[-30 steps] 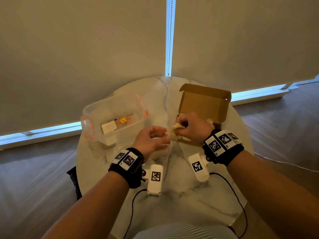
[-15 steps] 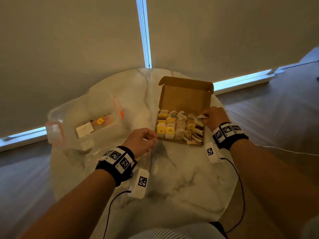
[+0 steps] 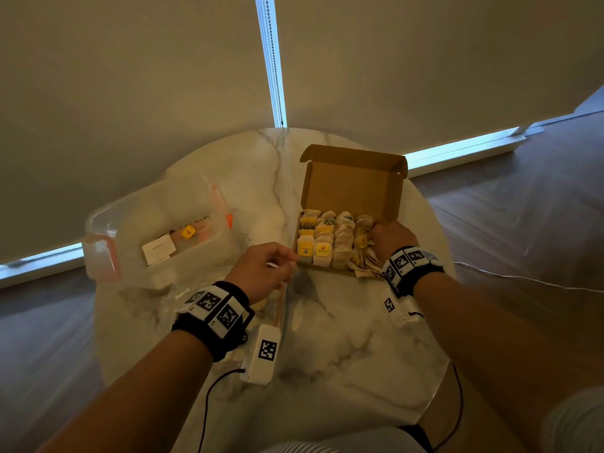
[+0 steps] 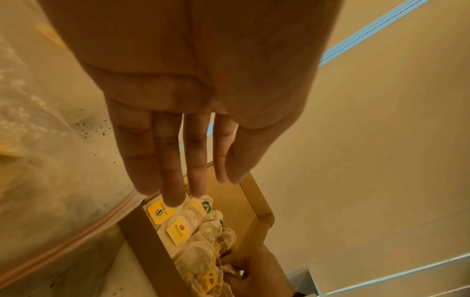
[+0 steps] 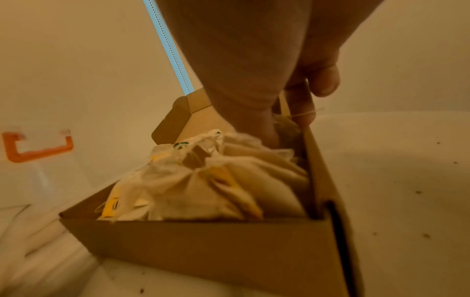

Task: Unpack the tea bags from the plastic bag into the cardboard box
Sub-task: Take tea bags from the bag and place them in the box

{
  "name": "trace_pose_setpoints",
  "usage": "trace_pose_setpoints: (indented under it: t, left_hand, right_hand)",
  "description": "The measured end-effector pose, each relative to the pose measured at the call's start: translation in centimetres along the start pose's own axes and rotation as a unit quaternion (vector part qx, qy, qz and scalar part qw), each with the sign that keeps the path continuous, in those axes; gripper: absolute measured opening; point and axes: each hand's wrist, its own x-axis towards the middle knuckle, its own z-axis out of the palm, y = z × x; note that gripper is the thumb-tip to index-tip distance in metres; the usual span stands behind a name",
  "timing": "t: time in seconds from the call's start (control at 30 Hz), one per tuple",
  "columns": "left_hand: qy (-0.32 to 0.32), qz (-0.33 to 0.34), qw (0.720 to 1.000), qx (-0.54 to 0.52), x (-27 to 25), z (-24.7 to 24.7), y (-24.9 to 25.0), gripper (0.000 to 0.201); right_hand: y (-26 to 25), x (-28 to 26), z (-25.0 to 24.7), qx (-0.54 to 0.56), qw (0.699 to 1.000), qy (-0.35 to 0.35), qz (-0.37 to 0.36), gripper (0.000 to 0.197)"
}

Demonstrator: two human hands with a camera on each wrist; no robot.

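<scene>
The open cardboard box (image 3: pixel 351 186) stands on the table's right half, with tea bags (image 3: pixel 327 243) packed in rows inside. My right hand (image 3: pixel 390 235) is at the box's right end. Its thumb (image 5: pixel 257 120) pushes down on a brown tea bag (image 5: pixel 288 130) in the far corner, and its curled fingers (image 5: pixel 302 104) lie at the box wall with a string across them. My left hand (image 3: pixel 264 266) hovers by the box's front left corner with fingers (image 4: pixel 178 160) straight and nothing in them. The clear plastic bag (image 4: pixel 50 180) lies flat under that hand, its zip strip (image 3: pixel 281 305) showing.
A clear plastic container (image 3: pixel 157 230) with orange clips (image 5: pixel 38 148) sits on the left of the round marble table (image 3: pixel 327 354). Window blinds hang close behind the table. Tea crumbs dot the tabletop, and cables trail off its near edge.
My right hand has carried a tea bag from beside the left hand over to the box's right end. The left hand stayed by the plastic bag and its fingers have straightened.
</scene>
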Motion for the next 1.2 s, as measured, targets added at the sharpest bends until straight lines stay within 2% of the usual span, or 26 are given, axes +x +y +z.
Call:
trace_pose_setpoints:
  t: [0.17,0.37,0.47,0.63,0.77,0.83,0.9,0.97,1.0,1.07,1.1,1.2]
  left_hand:
    - [0.008,0.002,1.0,-0.004,-0.2,-0.3,0.0,0.008]
    - [0.019,0.003,1.0,-0.016,-0.6,-0.8,0.0,0.007]
    - [0.027,0.006,0.999,-0.022,-1.2,-0.9,0.1,0.008]
    - [0.049,0.005,0.998,-0.026,-2.0,-1.8,-0.4,0.008]
    - [0.067,-0.004,0.998,-0.008,-2.8,-2.5,-1.3,0.006]
    - [0.039,-0.002,0.998,0.041,-3.6,-2.6,-1.7,0.01]
    - [-0.056,0.015,0.983,0.175,-4.5,-2.3,-2.1,0.025]
    - [-0.157,0.012,0.932,0.326,-5.3,-1.4,-2.4,0.041]
    - [-0.183,0.001,0.906,0.381,-5.5,-1.0,-2.7,0.045]
    - [-0.189,-0.021,0.872,0.45,-5.6,-0.3,-3.3,0.045]
    - [-0.175,-0.026,0.868,0.465,-5.6,-0.2,-3.7,0.043]
    - [-0.093,-0.028,0.89,0.446,-5.5,-0.8,-3.9,0.033]
  right_hand:
    - [0.0,-0.4,-0.7,0.025,0.999,-0.034,0.01,0.022]
    - [-0.7,-1.9,-1.1,0.071,0.996,-0.061,0.011,0.034]
    - [-1.2,-2.9,-1.3,0.068,0.997,-0.044,0.002,0.036]
    - [-2.8,-5.0,-0.8,-0.016,1.0,-0.017,-0.02,0.044]
    - [-5.1,-7.3,-0.3,-0.019,0.997,0.017,-0.069,0.035]
    - [-6.7,-8.4,-0.2,-0.014,0.993,0.04,-0.107,0.035]
    - [-8.3,-9.1,0.0,0.017,0.988,0.027,-0.149,0.033]
    - [-9.6,-9.5,0.4,0.056,0.981,-0.02,-0.186,0.029]
    - [-10.1,-9.6,0.7,0.069,0.976,-0.03,-0.204,0.028]
    - [-11.0,-9.6,1.3,0.077,0.971,-0.032,-0.224,0.027]
    - [-11.4,-9.7,1.6,0.08,0.97,-0.038,-0.228,0.027]
    - [-12.4,-9.9,2.3,0.095,0.962,-0.055,-0.25,0.027]
